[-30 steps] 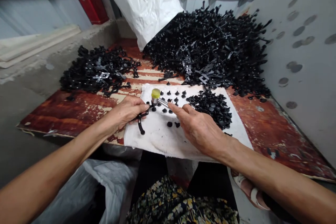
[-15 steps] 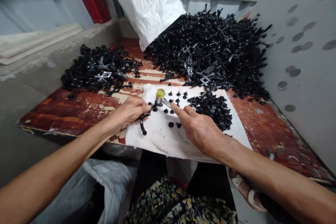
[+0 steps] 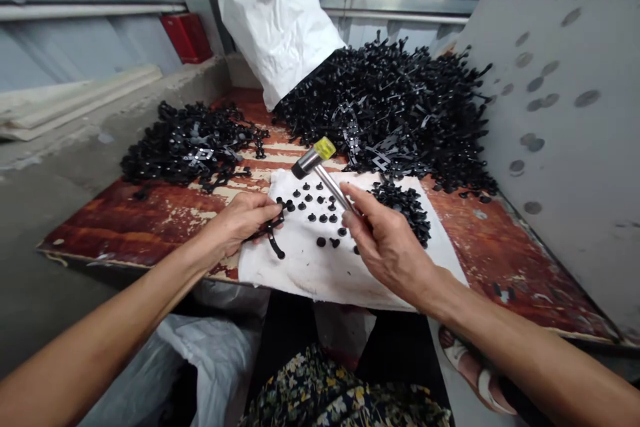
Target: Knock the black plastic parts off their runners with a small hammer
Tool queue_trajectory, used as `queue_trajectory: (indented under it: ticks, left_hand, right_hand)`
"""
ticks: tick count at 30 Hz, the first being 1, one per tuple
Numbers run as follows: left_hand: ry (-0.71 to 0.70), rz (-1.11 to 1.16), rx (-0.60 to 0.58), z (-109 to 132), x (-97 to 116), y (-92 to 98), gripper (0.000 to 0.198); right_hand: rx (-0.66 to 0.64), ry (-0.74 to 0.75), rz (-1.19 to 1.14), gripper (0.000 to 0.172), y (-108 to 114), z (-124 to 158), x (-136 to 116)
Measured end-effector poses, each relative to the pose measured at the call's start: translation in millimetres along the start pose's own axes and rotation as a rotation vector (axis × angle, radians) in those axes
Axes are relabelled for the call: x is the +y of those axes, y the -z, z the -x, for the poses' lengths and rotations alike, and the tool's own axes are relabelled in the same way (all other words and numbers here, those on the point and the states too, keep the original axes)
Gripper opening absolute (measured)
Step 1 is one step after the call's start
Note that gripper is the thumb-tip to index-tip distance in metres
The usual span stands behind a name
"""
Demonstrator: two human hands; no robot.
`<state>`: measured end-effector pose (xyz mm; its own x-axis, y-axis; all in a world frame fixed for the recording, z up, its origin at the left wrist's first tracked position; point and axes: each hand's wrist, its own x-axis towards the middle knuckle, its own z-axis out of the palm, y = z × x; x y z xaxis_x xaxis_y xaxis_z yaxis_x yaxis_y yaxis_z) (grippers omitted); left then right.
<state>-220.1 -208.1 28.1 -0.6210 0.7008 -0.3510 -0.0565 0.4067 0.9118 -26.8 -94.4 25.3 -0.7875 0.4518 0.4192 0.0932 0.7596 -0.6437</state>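
My right hand [image 3: 387,240] is shut on the metal handle of a small mallet [image 3: 313,162], whose head has a yellow face and sits raised above the far edge of a white cloth [image 3: 300,270]. My left hand [image 3: 240,223] grips a black plastic sprue [image 3: 274,233] at the cloth's near left. Small black plastic studs [image 3: 314,210] stand in rows between my hands. A loose pile of black studs [image 3: 403,213] lies next to my right fingers. The mallet's lower handle is hidden in my right hand.
Large heaps of black plastic sprues [image 3: 385,107] [image 3: 193,147] lie on a red, peeling wooden table [image 3: 115,230]. A white sack [image 3: 273,13] leans at the back. A grey board [image 3: 565,127] walls the right side. A plastic bag [image 3: 185,373] sits below left.
My right hand has raised the mallet, whose head has swung up and away from the studs. My left hand still holds the sprue. The view has shifted slightly.
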Motion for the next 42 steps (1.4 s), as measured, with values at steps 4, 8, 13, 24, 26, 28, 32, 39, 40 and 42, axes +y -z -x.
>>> queue_trajectory:
  ticks: [4, 8, 13, 24, 26, 28, 32, 39, 40, 42]
  left_hand:
    - [0.071, 0.296, 0.013, 15.1, 9.3, -3.9, 0.005]
    - [0.117, 0.454, -0.02, 25.0, 9.7, -5.2, 0.009]
    - [0.149, 0.537, -0.024, 34.7, 7.5, -10.9, 0.013]
    - [0.031, 0.446, 0.056, 44.9, -13.1, -23.7, 0.006]
    - [-0.116, 0.155, 0.179, 47.1, -17.4, -14.4, 0.02]
    - [-0.439, -0.203, 0.362, 49.6, -18.7, -7.5, 0.035]
    - [-0.988, -0.833, 0.101, 51.8, -15.9, -8.3, 0.019]
    - [-0.802, -0.975, -0.27, 43.6, -18.2, -16.7, 0.031]
    - [-0.768, -0.961, -0.287, 42.0, -19.1, -16.4, 0.031]
    - [-0.728, -0.941, -0.323, 38.7, -20.5, -15.3, 0.031]
  right_hand:
    - [-0.04, -0.293, -0.449, 0.02, -11.0, 7.6, -8.7]
    - [0.022, -0.417, -0.637, 0.023, -16.1, 18.4, -14.0]
    - [0.024, -0.404, -0.688, 0.024, -17.4, 27.7, -24.1]
    - [0.061, -0.272, -0.643, 0.007, -33.8, 12.7, -23.5]
    - [0.056, -0.305, -0.632, 0.006, -31.5, 11.5, -16.3]
    - [0.021, -0.367, -0.65, 0.008, -29.2, 10.6, -12.5]
    - [-0.06, -0.46, -0.751, 0.012, -27.9, 8.5, -14.6]
    - [-0.046, -0.512, -0.777, 0.018, -14.3, 17.9, -9.6]
    - [-0.042, -0.522, -0.762, 0.02, -10.3, 22.3, -7.6]
    - [-0.027, -0.538, -0.717, 0.022, -2.6, 32.8, -4.3]
